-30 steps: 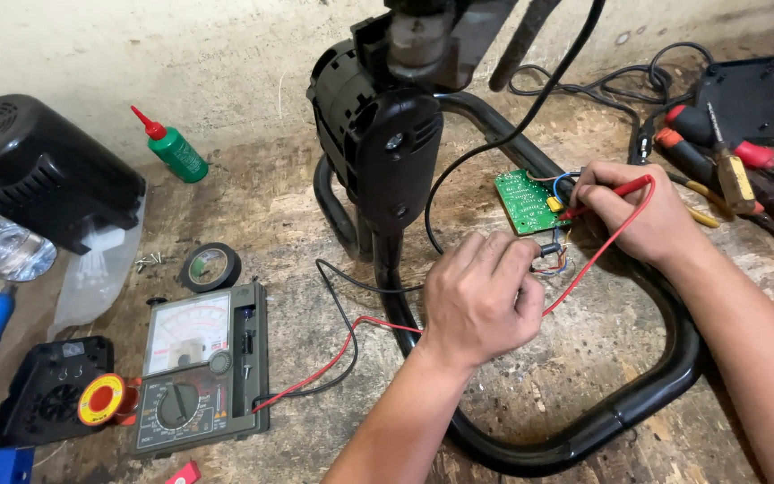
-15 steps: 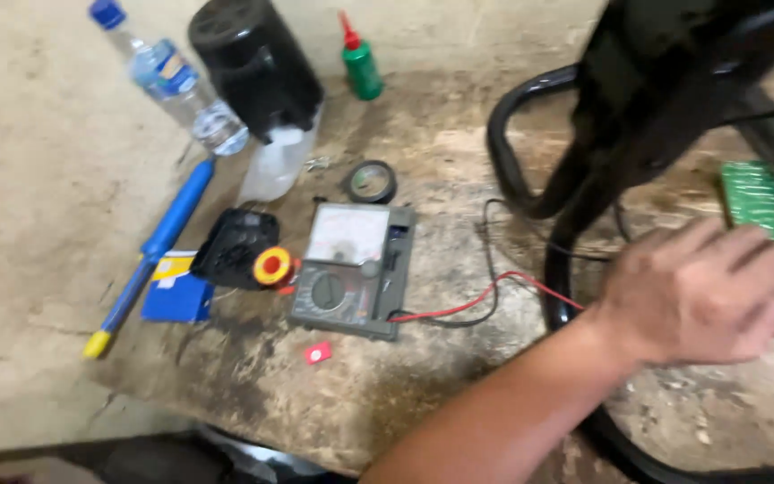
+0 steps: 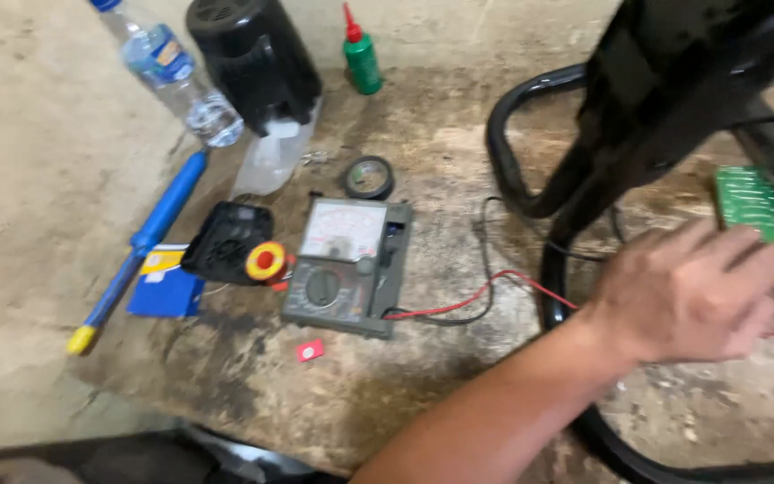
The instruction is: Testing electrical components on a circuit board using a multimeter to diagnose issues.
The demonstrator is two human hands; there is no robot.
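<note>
At the right of the frame, a left hand (image 3: 692, 291) hovers palm down, fingers (image 3: 750, 260) loosely spread and gripping nothing, just beside a green circuit board (image 3: 750, 202) at the right edge. Red and black leads (image 3: 459, 309) run left to an analogue multimeter (image 3: 348, 266) at centre. The stained, rough counter (image 3: 423, 143) also carries a tape roll (image 3: 369, 177), a green bottle (image 3: 362, 58) and a blue tool (image 3: 145, 237).

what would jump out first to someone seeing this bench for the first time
The left hand fills the right foreground, reaching toward a green circuit board at the right edge. Mid-bench lies a grey dial meter with red and black leads, and a blue tool lies at left.
</note>
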